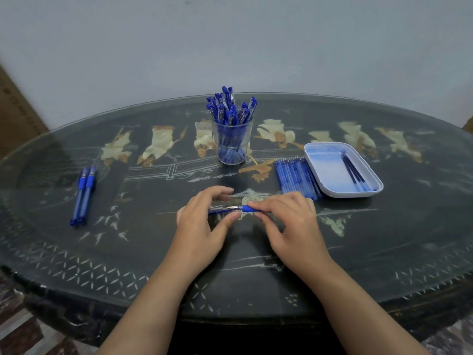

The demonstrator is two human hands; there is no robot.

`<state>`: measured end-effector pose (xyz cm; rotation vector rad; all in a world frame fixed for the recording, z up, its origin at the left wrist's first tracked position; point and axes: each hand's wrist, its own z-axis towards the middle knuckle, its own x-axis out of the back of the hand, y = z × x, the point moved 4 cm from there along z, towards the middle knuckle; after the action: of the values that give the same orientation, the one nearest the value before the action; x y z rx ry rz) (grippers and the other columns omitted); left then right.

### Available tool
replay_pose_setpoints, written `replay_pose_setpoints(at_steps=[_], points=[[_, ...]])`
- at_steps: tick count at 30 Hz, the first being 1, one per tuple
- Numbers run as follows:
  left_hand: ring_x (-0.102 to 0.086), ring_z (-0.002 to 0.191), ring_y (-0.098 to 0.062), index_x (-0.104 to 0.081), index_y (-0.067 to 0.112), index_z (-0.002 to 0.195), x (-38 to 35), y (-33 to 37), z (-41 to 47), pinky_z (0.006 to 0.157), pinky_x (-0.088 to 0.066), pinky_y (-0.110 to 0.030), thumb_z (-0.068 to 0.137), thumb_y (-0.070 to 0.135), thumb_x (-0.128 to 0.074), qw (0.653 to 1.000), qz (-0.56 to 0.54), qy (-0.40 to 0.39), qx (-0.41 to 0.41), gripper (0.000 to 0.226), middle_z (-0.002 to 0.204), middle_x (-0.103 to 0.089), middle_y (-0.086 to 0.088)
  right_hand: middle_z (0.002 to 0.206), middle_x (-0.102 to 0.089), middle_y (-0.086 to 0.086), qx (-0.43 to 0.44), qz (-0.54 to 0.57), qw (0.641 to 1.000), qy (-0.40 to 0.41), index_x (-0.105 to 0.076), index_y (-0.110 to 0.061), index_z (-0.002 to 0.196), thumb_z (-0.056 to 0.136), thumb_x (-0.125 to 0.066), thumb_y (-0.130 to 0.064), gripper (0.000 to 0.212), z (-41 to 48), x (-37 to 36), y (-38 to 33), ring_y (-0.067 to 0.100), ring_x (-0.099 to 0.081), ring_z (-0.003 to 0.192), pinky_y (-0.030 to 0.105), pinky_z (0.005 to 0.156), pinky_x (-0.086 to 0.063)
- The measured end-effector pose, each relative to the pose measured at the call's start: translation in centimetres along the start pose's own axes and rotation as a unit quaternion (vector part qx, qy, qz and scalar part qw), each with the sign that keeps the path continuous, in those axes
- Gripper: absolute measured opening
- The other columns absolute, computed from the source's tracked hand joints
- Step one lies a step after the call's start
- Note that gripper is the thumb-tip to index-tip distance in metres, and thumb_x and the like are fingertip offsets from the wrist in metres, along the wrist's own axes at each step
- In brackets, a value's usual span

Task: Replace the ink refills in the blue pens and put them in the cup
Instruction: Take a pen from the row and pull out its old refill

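Note:
My right hand [289, 216] pinches a blue pen [245, 208] by its rubber grip, holding it level just above the table with the silver tip pointing left. My left hand [202, 224] is at the tip, fingers spread and blurred, the thumb just under the point. A thin blue piece [216, 212] shows between its thumb and fingers; I cannot tell what it is or whether it is held. The glass cup [231, 142] stands behind my hands, packed with several blue pens. Two capped blue pens [83, 194] lie side by side at the left.
A row of several blue refills [294, 179] lies right of centre, touching a white tray [317, 172] that holds a few dark refills [354, 172]. The oval table [153, 265] is dark, glass-topped and backs onto a wall. A cardboard box [15, 108] stands at far left.

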<state>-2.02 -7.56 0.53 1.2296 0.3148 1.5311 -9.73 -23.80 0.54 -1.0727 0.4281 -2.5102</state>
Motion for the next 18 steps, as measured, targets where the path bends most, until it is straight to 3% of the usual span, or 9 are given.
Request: replay_pose_setpoints(at_steps=[3, 5, 8, 10, 12, 14, 17, 18], points=[[-0.058, 0.097, 0.001, -0.061, 0.038, 0.091, 0.01, -0.01, 0.0, 0.088, -0.047, -0.049, 0.087, 0.038, -0.06, 1.0, 0.009, 0.006, -0.008, 0.005, 0.102, -0.062, 0.019, 0.094, -0.067, -0.019, 0.003, -0.001, 1.0, -0.004, -0.073, -0.03, 0.105, 0.088, -0.069, -0.02, 0.02, -0.01, -0.01, -0.03, 0.009, -0.051, 0.089, 0.032, 0.08, -0.037], [-0.059, 0.095, 0.0, -0.067, 0.031, 0.09, 0.07, -0.07, 0.05, 0.088, -0.048, -0.044, 0.088, 0.045, -0.054, 1.0, 0.007, 0.014, -0.006, 0.019, 0.095, -0.064, 0.018, 0.094, -0.067, -0.019, 0.002, -0.001, 1.0, -0.002, -0.073, -0.029, 0.105, 0.088, -0.069, -0.021, 0.019, -0.03, -0.03, 0.01, 0.009, -0.052, 0.089, 0.032, 0.08, -0.037], [-0.057, 0.102, 0.006, -0.066, 0.029, 0.109, 0.23, 0.11, 0.01, 0.094, -0.042, -0.017, 0.085, 0.045, -0.067, 1.0, -0.01, 0.004, 0.021, 0.029, 0.098, -0.066, 0.02, 0.095, -0.067, -0.019, 0.001, -0.002, 1.0, 0.0, -0.073, -0.029, 0.105, 0.089, -0.067, -0.023, 0.018, -0.05, -0.07, 0.07, 0.011, -0.053, 0.088, 0.032, 0.08, -0.037], [-0.058, 0.102, 0.005, -0.064, 0.028, 0.109, 0.31, 0.12, -0.02, 0.089, -0.038, -0.007, 0.082, 0.026, -0.075, 0.999, -0.025, -0.005, 0.03, 0.029, 0.097, -0.067, 0.018, 0.095, -0.067, -0.019, 0.003, -0.004, 1.0, 0.002, -0.073, -0.029, 0.105, 0.089, -0.067, -0.023, 0.018, -0.02, -0.03, 0.07, 0.011, -0.053, 0.088, 0.032, 0.079, -0.037], [-0.06, 0.096, 0.003, -0.065, 0.03, 0.094, 0.45, 0.21, -0.02, 0.083, -0.039, -0.007, 0.083, 0.013, -0.074, 0.999, -0.022, -0.001, 0.023, 0.022, 0.091, -0.067, 0.018, 0.095, -0.067, -0.019, 0.009, -0.005, 1.0, 0.002, -0.073, -0.029, 0.105, 0.089, -0.068, -0.022, 0.019, -0.01, 0.03, -0.04, 0.011, -0.053, 0.087, 0.031, 0.079, -0.037], [-0.06, 0.09, 0.002, -0.064, 0.035, 0.083, 0.59, 0.12, 0.05, 0.079, -0.039, -0.006, 0.087, 0.013, -0.07, 0.999, -0.015, 0.011, 0.028, 0.023, 0.085, -0.066, 0.018, 0.094, -0.067, -0.019, 0.014, -0.004, 1.0, 0.002, -0.073, -0.028, 0.105, 0.088, -0.068, -0.021, 0.019, 0.0, 0.08, -0.18, 0.011, -0.053, 0.087, 0.031, 0.078, -0.037], [-0.059, 0.092, 0.005, -0.067, 0.039, 0.092, 0.63, 0.35, 0.05, 0.077, -0.037, -0.005, 0.085, 0.029, -0.071, 0.998, -0.029, 0.02, 0.045, 0.013, 0.088, -0.067, 0.018, 0.094, -0.067, -0.018, 0.016, -0.002, 1.0, 0.006, -0.073, -0.028, 0.105, 0.089, -0.068, -0.021, 0.018, 0.04, 0.03, -0.15, 0.013, -0.054, 0.086, 0.032, 0.077, -0.037], [-0.059, 0.094, 0.006, -0.067, 0.037, 0.099, 0.67, 0.43, -0.01, 0.079, -0.037, -0.004, 0.081, 0.032, -0.073, 0.998, -0.033, 0.021, 0.05, 0.019, 0.09, -0.067, 0.018, 0.095, -0.067, -0.019, 0.016, -0.003, 1.0, 0.008, -0.073, -0.028, 0.105, 0.088, -0.068, -0.021, 0.018, 0.05, -0.01, -0.1, 0.013, -0.054, 0.086, 0.031, 0.077, -0.036]])
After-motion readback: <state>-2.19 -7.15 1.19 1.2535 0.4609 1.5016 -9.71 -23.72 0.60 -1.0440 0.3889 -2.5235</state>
